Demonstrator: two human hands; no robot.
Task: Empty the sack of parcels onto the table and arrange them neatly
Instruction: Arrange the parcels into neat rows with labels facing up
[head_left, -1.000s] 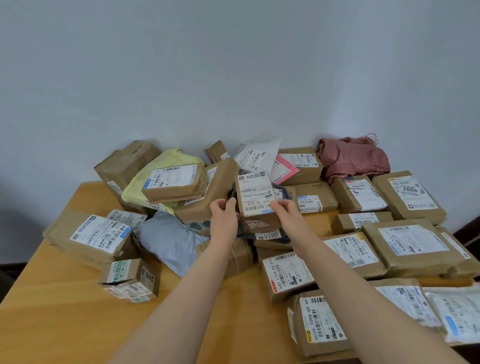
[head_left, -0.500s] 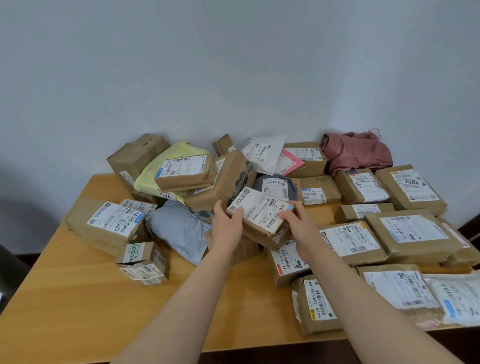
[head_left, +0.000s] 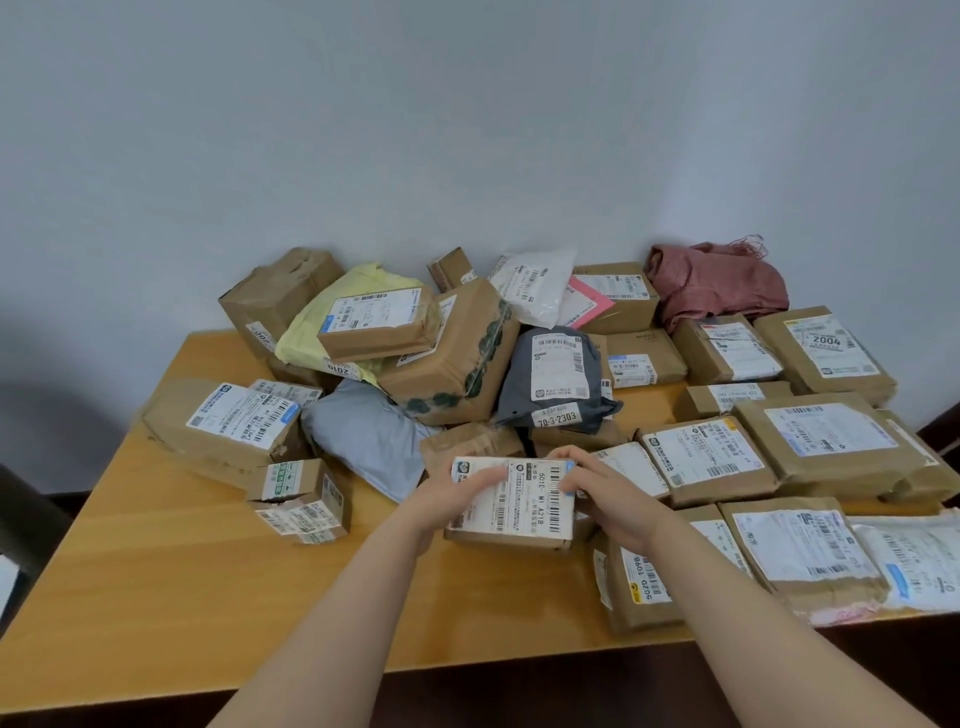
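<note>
Cardboard parcel (head_left: 511, 506), probably light and stiff, pinched at both sides by left grip (head_left: 451, 503) and right grip (head_left: 613, 501), near front edge of desk (head_left: 182, 571).

Brown parcel (head_left: 498, 540), white barcoded label (head_left: 535, 499); green leaf-print tape (head_left: 487, 344) on that box (head_left: 441, 376); yellow mailer (head_left: 324, 317), dark grey mailer (head_left: 524, 387), pink envelope (head_left: 592, 306), dusty-rose sack (head_left: 722, 283), honey-coloured table (head_left: 171, 582).

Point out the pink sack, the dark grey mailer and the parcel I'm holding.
pink sack (head_left: 719, 283): head view, on its crumpled middle.
dark grey mailer (head_left: 557, 371): head view, on its white label.
held parcel (head_left: 524, 506): head view, on its label.
</note>
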